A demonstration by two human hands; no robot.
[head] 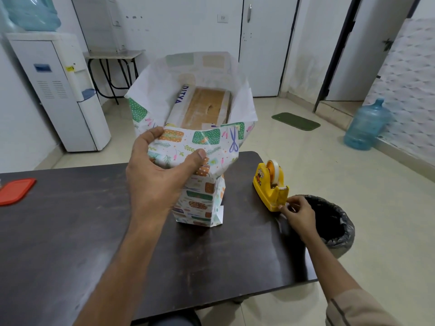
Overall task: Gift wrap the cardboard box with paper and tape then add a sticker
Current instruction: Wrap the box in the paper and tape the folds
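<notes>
Cardboard box (204, 107) upright in patterned paper (211, 140), top flaps open, left hand (155, 175) gripping paper, right hand (299, 214) pinching tape dispenser (269, 187).

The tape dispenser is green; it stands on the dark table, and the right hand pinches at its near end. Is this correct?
Not quite. In the head view the tape dispenser is yellow, not green. The rest holds: it stands on the dark table, and the right hand pinches at its near end.

White walls (179, 24), beige tiled floor (306, 147).
</notes>
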